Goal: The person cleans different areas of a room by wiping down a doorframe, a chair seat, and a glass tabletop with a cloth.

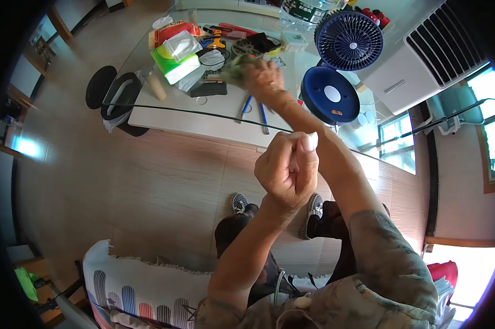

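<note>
My left hand (288, 169) is raised in front of the table edge, closed in a fist with the thumb on top, and nothing shows in it. Over the glass-topped table (192, 119), my right hand (265, 81) reaches forward, its fingers bent at a blurred greenish thing (237, 70) that I cannot make out. Two blue-handled tools, one on the left (245, 107) and one on the right (264, 118), lie below that hand. To its left are a dark flat piece (209, 89) and a green-and-white tissue pack (176, 63).
A dark blue fan (348, 41) and its round blue base (330, 94) stand right of my right hand. Behind are a large water bottle (305, 12) and a white air cooler (411, 60). A black bin (122, 96) stands at the table's left end.
</note>
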The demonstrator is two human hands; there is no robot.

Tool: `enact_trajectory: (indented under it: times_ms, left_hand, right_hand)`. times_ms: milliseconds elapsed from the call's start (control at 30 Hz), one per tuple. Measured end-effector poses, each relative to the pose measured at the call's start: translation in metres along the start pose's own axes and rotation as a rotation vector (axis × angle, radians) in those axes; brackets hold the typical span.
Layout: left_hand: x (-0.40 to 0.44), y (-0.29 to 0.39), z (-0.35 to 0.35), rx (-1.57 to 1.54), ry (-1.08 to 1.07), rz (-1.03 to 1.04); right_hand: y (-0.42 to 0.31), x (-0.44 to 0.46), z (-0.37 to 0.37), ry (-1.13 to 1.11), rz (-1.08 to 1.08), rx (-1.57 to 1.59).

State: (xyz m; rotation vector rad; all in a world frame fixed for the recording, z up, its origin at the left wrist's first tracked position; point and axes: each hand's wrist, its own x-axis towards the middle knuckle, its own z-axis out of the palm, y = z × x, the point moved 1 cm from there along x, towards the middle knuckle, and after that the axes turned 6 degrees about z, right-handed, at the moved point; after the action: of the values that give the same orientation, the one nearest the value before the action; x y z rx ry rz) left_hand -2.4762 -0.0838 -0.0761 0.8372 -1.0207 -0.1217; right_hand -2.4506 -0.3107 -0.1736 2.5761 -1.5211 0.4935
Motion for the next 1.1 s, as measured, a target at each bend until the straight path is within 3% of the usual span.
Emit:
enact_trajectory:
  times_ms: [167, 533, 667, 800, 833, 867, 933, 967, 1000, 1067, 1100]
  left_hand:
    - [-0.002, 0.0, 0.002, -0.007, -0.046, -0.049]
    - [0.0, -0.002, -0.004, 0.056, -0.035, -0.03]
    - [0.0, -0.001, -0.003, 0.035, -0.1, -0.063]
    - [0.002, 0.0, -0.003, 0.055, -0.109, -0.056]
    - [0.001, -0.001, -0.002, 0.046, -0.094, -0.051]
    - [0.001, -0.003, 0.0, 0.036, -0.079, -0.045]
    - [-0.003, -0.006, 0.004, -0.005, -0.066, -0.067]
    - [-0.005, -0.008, 0.008, -0.028, -0.057, -0.09]
    - [-0.006, -0.008, 0.011, -0.05, -0.051, -0.115]
    - [-0.005, -0.006, 0.015, -0.01, -0.07, -0.086]
    - [-0.005, -0.005, 0.015, 0.012, -0.084, -0.073]
  right_hand:
    - [0.031, 0.022, -0.007, -0.149, 0.261, -0.048]
    - [0.082, 0.108, 0.033, -0.047, 0.319, -0.121]
    - [0.09, 0.125, 0.038, -0.035, 0.498, -0.152]
    - [0.084, 0.126, 0.024, -0.453, 0.535, -0.179]
    - [0.065, 0.105, 0.003, -0.314, 0.46, -0.298]
    - [0.06, 0.098, 0.009, -0.335, 0.422, -0.348]
    - [0.046, 0.056, 0.013, -0.174, -0.03, -0.477]
    - [0.032, 0.044, 0.012, -0.293, -0.069, -0.414]
    - [0.021, 0.008, 0.035, 0.16, -0.19, -0.583]
    - [-0.019, -0.041, -0.011, -0.013, -0.058, -0.255]
    - [-0.023, -0.06, -0.019, 0.013, -0.14, -0.136]
